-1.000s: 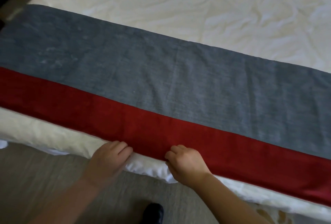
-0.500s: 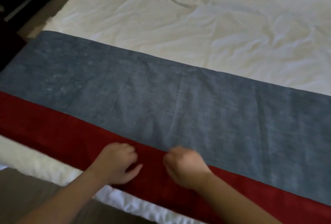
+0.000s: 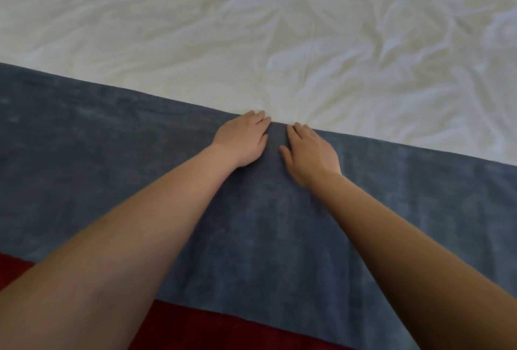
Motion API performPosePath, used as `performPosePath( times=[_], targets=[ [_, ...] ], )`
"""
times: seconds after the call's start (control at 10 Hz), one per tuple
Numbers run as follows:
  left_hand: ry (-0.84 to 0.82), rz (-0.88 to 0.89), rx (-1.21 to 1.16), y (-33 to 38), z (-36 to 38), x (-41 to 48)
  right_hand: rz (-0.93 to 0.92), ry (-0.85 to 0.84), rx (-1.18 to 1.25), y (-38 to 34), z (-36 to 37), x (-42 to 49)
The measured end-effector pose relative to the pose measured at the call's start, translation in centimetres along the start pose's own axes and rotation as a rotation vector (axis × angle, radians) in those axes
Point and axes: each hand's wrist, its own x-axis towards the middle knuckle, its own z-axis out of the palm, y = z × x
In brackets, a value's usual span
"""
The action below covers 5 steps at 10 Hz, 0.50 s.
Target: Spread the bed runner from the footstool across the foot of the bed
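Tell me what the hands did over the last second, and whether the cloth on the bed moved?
Both hands let go of the bed runner's red near edge and reached forward across the grey band. The left hand and right hand now lie flat, side by side, at its far edge by the white sheet. The runner itself stayed spread across the bed.

Bed runner point(image 3: 117, 153) cut off at left, right and bottom edges; both ends out of view. Red band point(image 3: 223, 327) mostly hidden under forearms and cropped below. White duvet point(image 3: 251, 27) runs past top, left and right edges. Palms pressed down, undersides unseen. Footstool not in view.
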Motion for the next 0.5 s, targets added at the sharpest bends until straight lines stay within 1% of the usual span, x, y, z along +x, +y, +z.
performPosePath(
  times=[0.1,0.2,0.3,0.4,0.5],
  targets=[
    [-0.1,0.003,0.064,-0.6,1.6,0.2,-0.004,-0.079,-0.031,0.7,1.4,0.2],
    [-0.102,-0.01,0.097,-0.8,2.0,0.6,0.009,-0.076,-0.037,1.0,2.0,0.5],
    [-0.101,-0.005,0.08,-0.7,1.5,0.9,-0.005,-0.077,-0.039,1.1,1.5,0.4],
    [0.043,0.057,0.057,-0.6,-1.5,0.9,-0.04,-0.033,-0.01,1.0,-1.2,0.8],
    [0.151,0.007,0.035,-0.1,-5.5,0.9,0.059,0.025,-0.045,0.7,-5.1,1.0]
  ],
)
